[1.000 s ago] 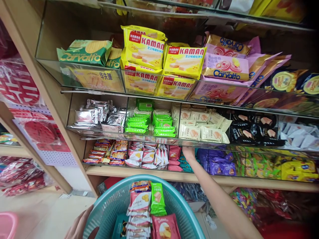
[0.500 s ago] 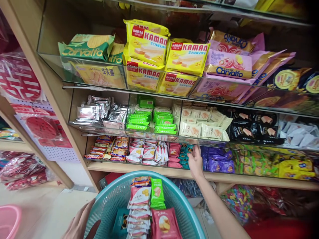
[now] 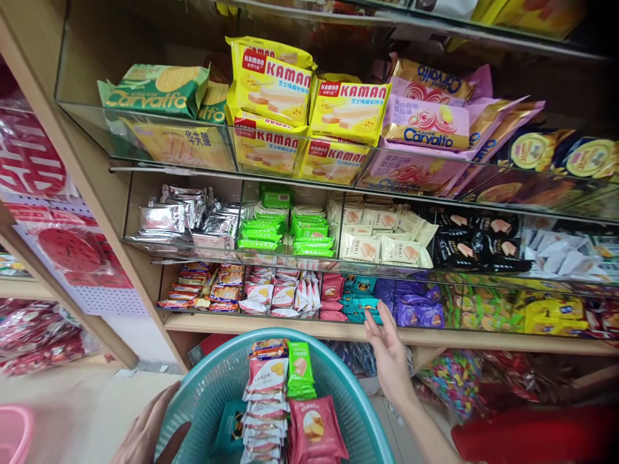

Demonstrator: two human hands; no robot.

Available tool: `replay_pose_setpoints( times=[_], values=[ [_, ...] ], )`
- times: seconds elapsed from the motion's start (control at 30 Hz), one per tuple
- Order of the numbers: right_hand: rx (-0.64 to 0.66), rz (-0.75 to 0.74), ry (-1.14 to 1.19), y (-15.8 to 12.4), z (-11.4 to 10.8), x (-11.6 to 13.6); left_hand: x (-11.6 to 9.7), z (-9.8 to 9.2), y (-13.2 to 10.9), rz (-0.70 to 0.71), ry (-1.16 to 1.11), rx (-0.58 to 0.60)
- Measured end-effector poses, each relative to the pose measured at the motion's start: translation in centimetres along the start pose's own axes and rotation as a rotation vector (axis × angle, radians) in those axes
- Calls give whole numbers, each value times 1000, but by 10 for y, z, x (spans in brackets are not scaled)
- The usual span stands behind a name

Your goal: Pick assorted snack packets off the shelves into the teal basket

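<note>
My right hand [image 3: 388,351] hovers open, fingers stretched out, just in front of the lowest shelf's wooden edge [image 3: 271,325], below the teal snack packets [image 3: 356,299]. It holds nothing. My left hand [image 3: 147,432] grips the left rim of a teal plastic basket [image 3: 213,386] at the bottom of the view. Inside the basket lie several snack packets: a green one [image 3: 300,370], a red one [image 3: 316,428], pink and white ones [image 3: 265,380].
Glass-fronted shelves hold yellow Kaman packs [image 3: 271,84], green Carvalfo packs [image 3: 155,90], silver packets [image 3: 184,219], green wafers [image 3: 285,229], purple packets [image 3: 416,303]. A wooden upright [image 3: 97,193] stands left. Red packaged goods [image 3: 39,335] lie further left. A pink basket [image 3: 14,432] sits low left.
My right hand has pulled back out of the lowest shelf compartment and down, coming away with nothing in it. The view has shifted slightly right.
</note>
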State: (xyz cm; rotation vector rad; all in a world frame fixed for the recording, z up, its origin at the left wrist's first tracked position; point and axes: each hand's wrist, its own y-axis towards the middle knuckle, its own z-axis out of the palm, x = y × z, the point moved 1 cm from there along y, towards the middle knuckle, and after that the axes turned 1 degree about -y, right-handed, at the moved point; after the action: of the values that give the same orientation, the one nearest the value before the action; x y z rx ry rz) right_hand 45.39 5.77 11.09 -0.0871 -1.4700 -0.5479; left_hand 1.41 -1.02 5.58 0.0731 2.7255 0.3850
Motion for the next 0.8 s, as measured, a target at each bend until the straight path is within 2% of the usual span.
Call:
replay_pose_setpoints(
  times=[0.1, 0.2, 0.27, 0.33, 0.4, 0.43, 0.53, 0.67, 0.8],
  values=[
    [99, 41, -9, -21, 10, 23, -20, -11, 12, 32, 17, -71],
    [267, 110, 19, -49, 27, 48, -67, -31, 24, 128, -76, -67],
    [394, 181, 69, -68, 41, 62, -106, -44, 28, 222, -174, 42],
    [530, 278, 132, -86, 55, 73, -141, -54, 29, 237, -306, 194],
    [637, 378, 203, -101, 67, 79, -165, -58, 28, 247, -476, 310],
    [668, 419, 232, -107, 72, 80, -172, -58, 28, 228, -548, 325],
    [688, 498, 249, -115, 79, 78, -175, -55, 28, 54, -784, 364],
    [744, 562, 162, -115, 79, 73, -159, -58, 28, -212, -1141, 547],
    [694, 564, 61, -112, 75, 79, -138, -67, 25, -373, -1138, 657]
  ],
)
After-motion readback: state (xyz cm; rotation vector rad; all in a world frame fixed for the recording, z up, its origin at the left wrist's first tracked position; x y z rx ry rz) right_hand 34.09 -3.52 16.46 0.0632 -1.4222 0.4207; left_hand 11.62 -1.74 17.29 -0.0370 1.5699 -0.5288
